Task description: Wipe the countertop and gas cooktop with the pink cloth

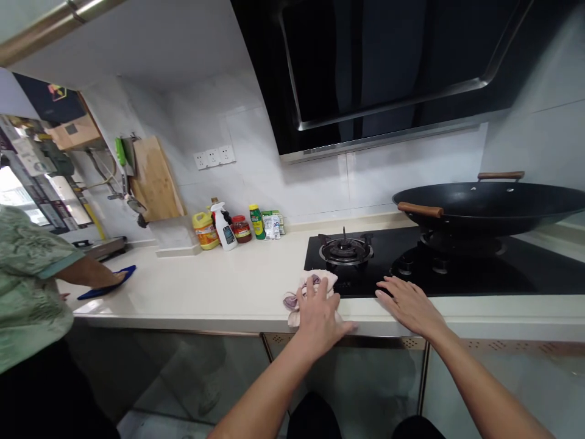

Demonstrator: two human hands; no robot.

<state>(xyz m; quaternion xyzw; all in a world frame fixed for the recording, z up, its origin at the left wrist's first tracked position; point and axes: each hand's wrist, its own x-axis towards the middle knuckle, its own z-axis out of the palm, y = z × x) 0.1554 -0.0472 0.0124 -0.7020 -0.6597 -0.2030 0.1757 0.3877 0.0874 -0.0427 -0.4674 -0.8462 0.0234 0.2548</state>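
My left hand (317, 314) presses down on a pale pink and purple cloth (298, 302), its fingers bent over the fabric. The cloth is bunched on the white counter (256, 292), at the front left corner of the black gas stove (365, 283). Part of it is hidden under my palm. My right hand (409, 303) rests palm down on the stove's front edge, fingers stretched out and holding nothing. Behind my hands is the left burner (346, 249). A large black wok (493, 207) with wooden handles sits over the right burner.
Along the wall stand a yellow jug (205, 231), a white spray bottle (223, 228), a red-lidded jar (241, 230) and a green bottle (257, 222). A range hood (379, 67) overhangs the stove. At the left, another person's hand (114, 279) presses a blue cloth (98, 291) on the counter.
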